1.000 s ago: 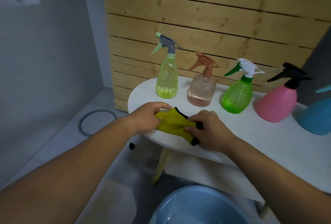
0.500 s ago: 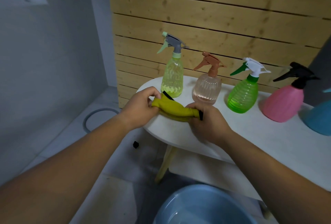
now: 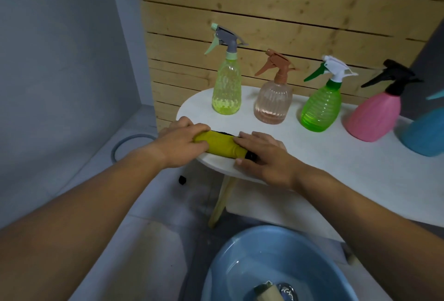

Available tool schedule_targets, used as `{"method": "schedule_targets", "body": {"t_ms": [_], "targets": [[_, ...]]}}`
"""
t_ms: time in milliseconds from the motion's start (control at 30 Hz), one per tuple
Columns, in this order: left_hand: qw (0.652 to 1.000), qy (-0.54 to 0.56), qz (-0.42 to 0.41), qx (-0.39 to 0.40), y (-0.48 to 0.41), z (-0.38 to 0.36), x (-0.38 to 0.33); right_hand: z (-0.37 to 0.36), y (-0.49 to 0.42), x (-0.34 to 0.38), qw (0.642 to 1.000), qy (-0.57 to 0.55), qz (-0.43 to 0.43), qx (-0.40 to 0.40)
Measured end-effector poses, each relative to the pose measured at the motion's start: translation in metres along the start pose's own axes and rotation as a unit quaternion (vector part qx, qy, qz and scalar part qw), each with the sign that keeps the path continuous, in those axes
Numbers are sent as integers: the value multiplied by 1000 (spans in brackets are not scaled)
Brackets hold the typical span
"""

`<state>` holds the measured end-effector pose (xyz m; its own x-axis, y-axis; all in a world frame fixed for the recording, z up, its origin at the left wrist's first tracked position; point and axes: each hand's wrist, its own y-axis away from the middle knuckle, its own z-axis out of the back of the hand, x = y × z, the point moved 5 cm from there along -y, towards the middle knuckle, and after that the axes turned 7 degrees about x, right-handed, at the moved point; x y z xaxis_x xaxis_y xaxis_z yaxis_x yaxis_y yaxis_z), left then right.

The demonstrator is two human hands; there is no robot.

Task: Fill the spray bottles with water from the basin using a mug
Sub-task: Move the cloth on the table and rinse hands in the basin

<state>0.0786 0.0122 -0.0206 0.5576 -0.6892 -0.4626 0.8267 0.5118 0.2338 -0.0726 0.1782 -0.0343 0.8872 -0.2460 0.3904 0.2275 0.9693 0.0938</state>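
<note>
Several spray bottles stand in a row on the white table (image 3: 312, 156): a yellow-green one (image 3: 227, 89), a peach one (image 3: 272, 101), a green one (image 3: 322, 108), a pink one (image 3: 372, 118) and a blue one (image 3: 425, 132) cut off at the right edge. A yellow cloth with black trim (image 3: 219, 145) lies rolled near the table's front left edge. My left hand (image 3: 180, 142) grips its left end and my right hand (image 3: 262, 154) presses on its right end. Below, a blue basin (image 3: 230, 252) holds water, with a mug (image 3: 271, 292) lying in it.
A wooden slat wall stands behind the table. The table has a slanted wooden leg (image 3: 221, 202). On the tiled floor to the left lie a grey ring (image 3: 129, 144) and a small black object (image 3: 182, 179). A grey wall rises at the left.
Both hands have rolled the flat yellow cloth into a tight roll on the table. The view has tilted down, bringing the basin's water and the mug into sight.
</note>
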Motion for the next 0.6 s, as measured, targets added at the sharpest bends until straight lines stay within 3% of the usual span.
{"method": "schedule_targets", "body": {"t_ms": [100,167,233,300,400,533,600], "targets": [[993,20,-35,-110,2,5,-11,17,18,2,996,-17,13,-90],[971,30,-122,-203,13,9,-35,29,39,1,981,-94,24,-170],[950,24,-213,-227,31,2,-68,31,66,-3,964,-191,20,-186],[949,18,-255,-187,43,-24,-93,22,94,-7,957,-244,23,-156],[968,69,-222,-98,49,-86,-102,-11,133,-22,959,-277,-8,-60],[983,150,-58,90,44,-202,-76,-91,170,-78,943,-297,-145,45],[953,178,71,233,52,-272,-61,-137,189,-115,920,-300,-238,86]]}}
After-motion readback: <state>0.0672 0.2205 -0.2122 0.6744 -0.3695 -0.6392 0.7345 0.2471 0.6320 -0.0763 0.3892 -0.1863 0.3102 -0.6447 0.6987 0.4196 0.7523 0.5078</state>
